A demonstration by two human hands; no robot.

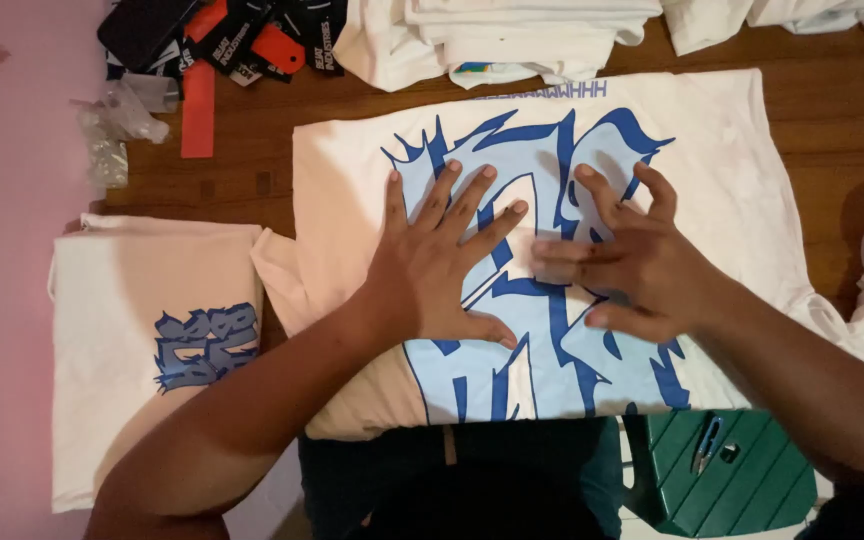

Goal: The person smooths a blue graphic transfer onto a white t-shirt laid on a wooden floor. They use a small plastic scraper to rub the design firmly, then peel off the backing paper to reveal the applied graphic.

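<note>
Dark wooden tabletop [842,110] fills the head view, with a pink wall or surface at the left. A white T-shirt [722,150] lies flat across the middle, its large blue and pale-blue jagged print facing up. The left hand [432,265] presses on the print, fingers spread and flat, gripping nothing. The right hand [632,265] rests just beside it, fingers splayed and slightly curled, also holding nothing. The cotton looks light, soft and limp, likely to wrinkle; hems or shoulders seem the best places to grasp. A folded shirt [122,300] lies left, a stack of white shirts [512,35] far, tags [262,45] far left, and a green stool [732,480] near.
</note>
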